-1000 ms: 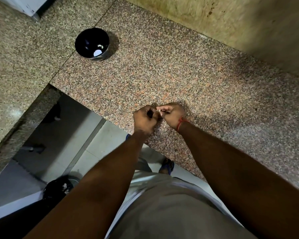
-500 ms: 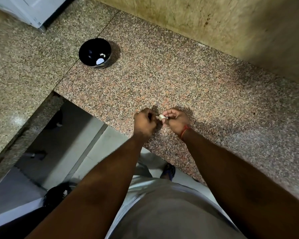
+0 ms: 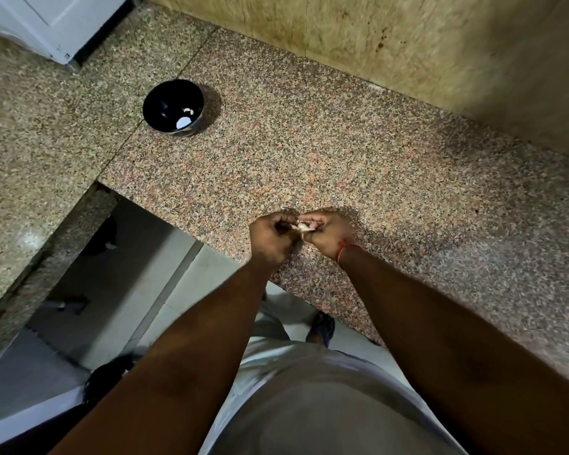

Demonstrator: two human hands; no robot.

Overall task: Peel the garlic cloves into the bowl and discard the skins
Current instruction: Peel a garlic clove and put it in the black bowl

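At the far left, a speckled grey-brown granite counter runs away from the viewer, with the corner of a white cabinet at its top end. Below it a gap opens onto pale floor tiles, where a dark round bin sits low and partly hidden by an arm. Further right, on the pink-speckled granite worktop, stands a small round glossy black bowl holding a few pale peeled pieces. Near the worktop's front edge, well apart from the bowl, the person's two bare hands meet. The left hand is curled into a loose fist, knuckles up, its fingertips at a small pale garlic clove; whether it actually pinches the clove or its skin is hidden. The right hand, with a red thread at the wrist, has fingers curled round the clove, holding it. The clove's long axis seems to run left to right between the hands. The bowl lies up and to the left, so the left hand is nearer it. Both forearms reach forward and converge, elbows apart. A yellowish stained wall rises at the right.
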